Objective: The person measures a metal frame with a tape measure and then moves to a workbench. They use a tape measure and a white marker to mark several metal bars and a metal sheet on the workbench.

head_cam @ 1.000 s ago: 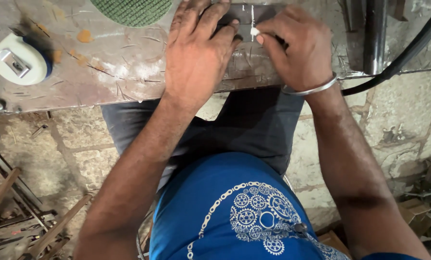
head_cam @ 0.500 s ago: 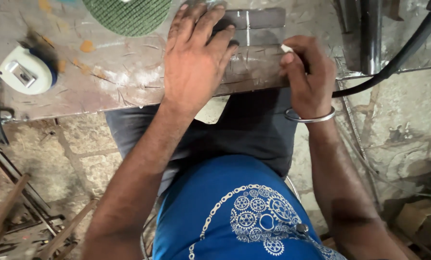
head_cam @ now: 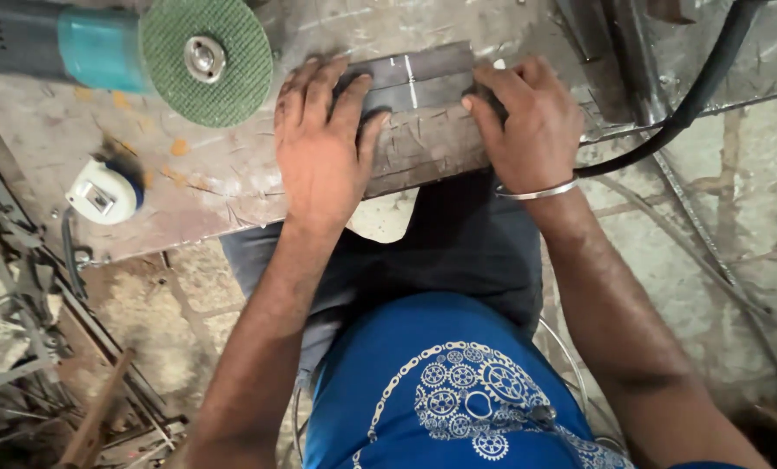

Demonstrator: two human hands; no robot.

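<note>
Here, your left hand lies flat, palm down and fingers spread, pressing on the left end of a dark flat metal bar that rests on the scarred metal desk near its front edge. Your right hand curls over the bar's right end, fingers bent against it; whether it pinches anything small cannot be told. A white chalk line crosses the bar between your hands. To the left lies an angle grinder with a green disc, close beside your left fingers, and a white tape measure sits farther left near the desk's edge. A black cable runs past your right wrist, which wears a metal bangle. Compared with half a second earlier, the grinder has come fully into view, your right hand has shifted onto the bar's end, and the left remains pressed down.
</note>
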